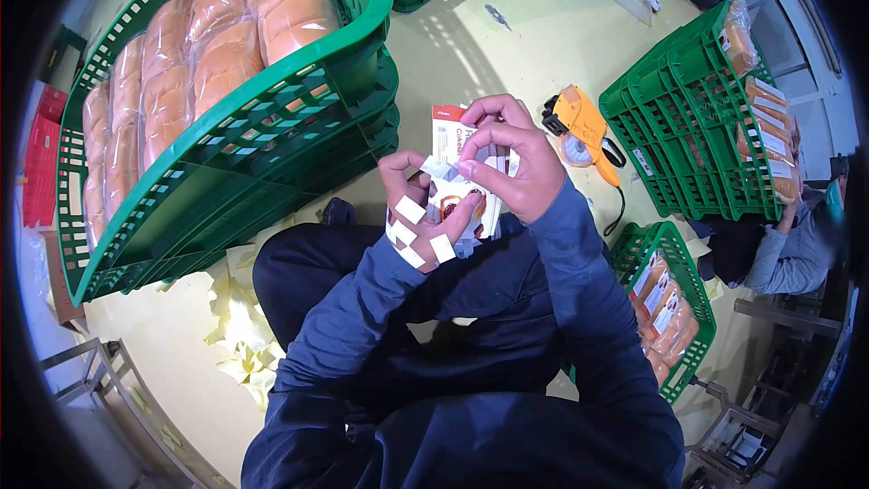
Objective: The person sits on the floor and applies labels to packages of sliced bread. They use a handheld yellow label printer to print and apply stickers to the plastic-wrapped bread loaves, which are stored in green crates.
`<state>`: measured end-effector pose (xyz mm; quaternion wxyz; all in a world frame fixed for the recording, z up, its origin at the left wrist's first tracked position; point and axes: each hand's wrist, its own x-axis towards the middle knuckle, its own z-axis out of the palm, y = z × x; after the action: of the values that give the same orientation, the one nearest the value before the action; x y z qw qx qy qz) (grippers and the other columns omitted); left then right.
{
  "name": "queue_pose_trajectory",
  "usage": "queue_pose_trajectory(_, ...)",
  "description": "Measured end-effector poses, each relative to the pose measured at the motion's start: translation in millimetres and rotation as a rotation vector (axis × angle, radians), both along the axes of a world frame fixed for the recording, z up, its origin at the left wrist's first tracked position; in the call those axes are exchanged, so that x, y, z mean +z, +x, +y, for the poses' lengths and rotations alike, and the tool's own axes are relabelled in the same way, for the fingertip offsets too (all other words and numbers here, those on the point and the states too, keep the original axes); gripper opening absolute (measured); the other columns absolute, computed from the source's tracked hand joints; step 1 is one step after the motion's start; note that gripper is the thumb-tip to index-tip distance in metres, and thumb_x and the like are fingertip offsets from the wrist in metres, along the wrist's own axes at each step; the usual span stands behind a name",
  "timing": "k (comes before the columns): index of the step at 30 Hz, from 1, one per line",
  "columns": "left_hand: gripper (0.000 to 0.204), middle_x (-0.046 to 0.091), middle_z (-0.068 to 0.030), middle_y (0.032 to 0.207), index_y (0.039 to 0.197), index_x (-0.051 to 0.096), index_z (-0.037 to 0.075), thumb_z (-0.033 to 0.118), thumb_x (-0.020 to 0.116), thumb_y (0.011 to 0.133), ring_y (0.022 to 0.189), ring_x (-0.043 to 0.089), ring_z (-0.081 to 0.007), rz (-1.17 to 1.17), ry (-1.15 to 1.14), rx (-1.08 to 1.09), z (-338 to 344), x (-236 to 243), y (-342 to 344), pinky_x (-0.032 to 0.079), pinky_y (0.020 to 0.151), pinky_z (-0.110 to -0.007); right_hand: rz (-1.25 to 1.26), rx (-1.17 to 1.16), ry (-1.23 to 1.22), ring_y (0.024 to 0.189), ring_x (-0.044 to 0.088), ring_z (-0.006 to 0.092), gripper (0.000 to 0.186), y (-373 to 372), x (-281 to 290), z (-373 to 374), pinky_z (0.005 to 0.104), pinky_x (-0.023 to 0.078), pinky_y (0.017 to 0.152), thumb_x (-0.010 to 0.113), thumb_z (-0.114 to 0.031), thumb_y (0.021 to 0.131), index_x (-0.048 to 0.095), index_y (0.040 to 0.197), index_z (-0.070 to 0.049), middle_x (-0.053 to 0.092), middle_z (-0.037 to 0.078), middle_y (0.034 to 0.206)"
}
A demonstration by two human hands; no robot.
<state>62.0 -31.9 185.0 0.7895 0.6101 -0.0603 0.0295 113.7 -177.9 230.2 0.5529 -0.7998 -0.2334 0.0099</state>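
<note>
In front of my lap, my left hand (421,208) is closed around a small stack of printed cards (448,131), white with red and a food picture. Several small white stickers (410,209) cling to the fingers and back of that hand. My right hand (511,163) is over the upper right of the cards, thumb and index fingertip pinched at a small pale sticker (441,168). This sticker lies over the face of the top card, by the left fingertips. Right of my hands, a yellow-orange price label gun (584,127) rests on the floor.
Stacked green crates (362,81) of bagged bread rolls (226,50) rise at my left. More green crates (670,118) stand at right, and a low crate (692,344) holds labelled rolls. Crumpled yellowish paper (243,330) lies at lower left. A person's grey sleeve (787,258) shows at far right.
</note>
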Motion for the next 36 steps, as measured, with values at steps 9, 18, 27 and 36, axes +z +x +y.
queue_pose_trajectory(9, 0.059, 0.056, -0.0239, 0.107, 0.114, 0.019, 0.007, -0.009, 0.062, 0.076, 0.095, 0.061, -0.0219, 0.022, 0.003, 0.012, 4, -4, 8, 0.052, 0.076, -0.028, -0.187, -0.289, -0.074, 0.111, 0.045, 0.0304, 0.052, -1, -14, 15, 0.0393, 0.035, 0.095, 0.074, -0.009, 0.061, 0.051, 0.108, -0.006, 0.044, 0.015, 0.115)
queue_pose_trajectory(18, 0.061, 0.059, -0.0217, 0.104, 0.116, 0.019, 0.009, -0.005, 0.063, 0.076, 0.093, 0.062, -0.0207, 0.080, -0.091, 0.066, 2, -11, 12, 0.052, 0.076, -0.029, 0.371, -0.311, 0.712, 0.107, 0.055, 0.0251, 0.087, -7, -45, 36, 0.0354, 0.048, 0.088, 0.069, 0.005, 0.072, 0.011, 0.137, -0.005, 0.045, 0.018, 0.119)
queue_pose_trajectory(27, 0.079, 0.058, -0.0211, 0.111, 0.135, 0.008, 0.008, 0.000, 0.063, 0.079, 0.094, 0.062, -0.0230, 0.189, -0.327, -0.026, -3, -20, 16, 0.052, 0.083, -0.035, 0.329, -0.286, 0.770, 0.102, 0.057, 0.0164, 0.048, -3, -58, 19, 0.0288, 0.047, 0.087, 0.059, 0.002, 0.082, 0.037, 0.125, -0.001, 0.056, 0.013, 0.114)
queue_pose_trajectory(36, 0.053, 0.052, -0.0151, 0.122, 0.135, 0.034, 0.005, 0.018, 0.052, 0.087, 0.107, 0.057, -0.0269, 0.434, -0.622, -0.267, 6, -37, 14, 0.050, 0.089, -0.041, 0.333, -0.260, 0.695, 0.090, 0.063, 0.0164, 0.048, -15, -45, 32, 0.0268, 0.051, 0.078, 0.062, 0.006, 0.080, 0.036, 0.119, 0.001, 0.061, 0.016, 0.102)
